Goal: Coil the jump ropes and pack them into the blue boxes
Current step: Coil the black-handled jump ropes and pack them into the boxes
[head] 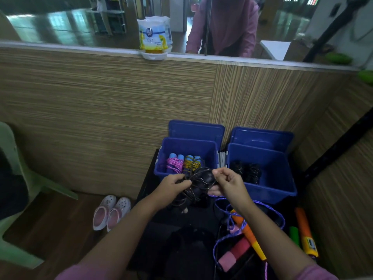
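My left hand (173, 185) grips a black jump rope (198, 184), its handles bundled and thin cord looped around them. My right hand (228, 181) pinches a strand of that cord just right of the bundle. Both hands hover in front of two open blue boxes. The left blue box (210, 147) holds a pink coiled rope (174, 165) and a yellow coiled rope (191, 163), both with blue handles. The right blue box (280, 178) holds black coiled ropes (247, 171). A loose purple rope (279, 216) with orange handles (249, 234) lies below my right arm.
A wooden counter wall (101, 110) rises behind the boxes, with an air freshener (154, 36) on its ledge. Pink shoes (112, 212) sit on the floor at left, beside a green chair (12, 158). More orange and green handles (304, 231) lie at right.
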`<move>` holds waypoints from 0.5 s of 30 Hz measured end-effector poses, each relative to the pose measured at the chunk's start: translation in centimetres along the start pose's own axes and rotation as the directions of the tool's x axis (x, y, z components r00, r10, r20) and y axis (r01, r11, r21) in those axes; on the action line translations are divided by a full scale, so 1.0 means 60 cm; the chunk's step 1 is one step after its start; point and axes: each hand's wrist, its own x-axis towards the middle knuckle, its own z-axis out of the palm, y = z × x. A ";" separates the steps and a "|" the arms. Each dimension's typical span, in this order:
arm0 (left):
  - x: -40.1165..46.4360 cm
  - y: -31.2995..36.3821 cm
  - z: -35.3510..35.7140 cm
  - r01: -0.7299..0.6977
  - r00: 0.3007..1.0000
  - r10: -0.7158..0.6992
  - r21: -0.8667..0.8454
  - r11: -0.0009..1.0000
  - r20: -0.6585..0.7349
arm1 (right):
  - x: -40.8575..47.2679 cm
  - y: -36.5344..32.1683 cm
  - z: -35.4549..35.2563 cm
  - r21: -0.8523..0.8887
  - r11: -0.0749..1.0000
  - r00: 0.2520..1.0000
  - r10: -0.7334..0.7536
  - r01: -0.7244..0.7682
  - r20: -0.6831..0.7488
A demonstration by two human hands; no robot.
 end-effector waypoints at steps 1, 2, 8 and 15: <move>0.002 0.004 -0.003 0.029 0.999 -0.030 0.034 0.999 0.031 | -0.001 0.002 0.003 -0.007 1.000 1.000 -0.007 0.007 -0.001; 0.004 0.010 -0.007 0.058 0.996 -0.064 0.090 0.994 0.062 | -0.001 0.004 0.004 -0.029 0.999 1.000 -0.024 0.024 -0.001; 0.021 0.038 -0.003 0.223 0.975 -0.198 0.488 0.844 -0.103 | -0.007 0.021 0.016 -0.182 0.978 0.994 -0.104 0.099 -0.020; -0.008 0.033 0.028 0.087 0.966 0.027 0.424 0.901 -0.256 | -0.006 0.031 0.026 -0.027 0.993 0.984 -0.118 0.115 -0.132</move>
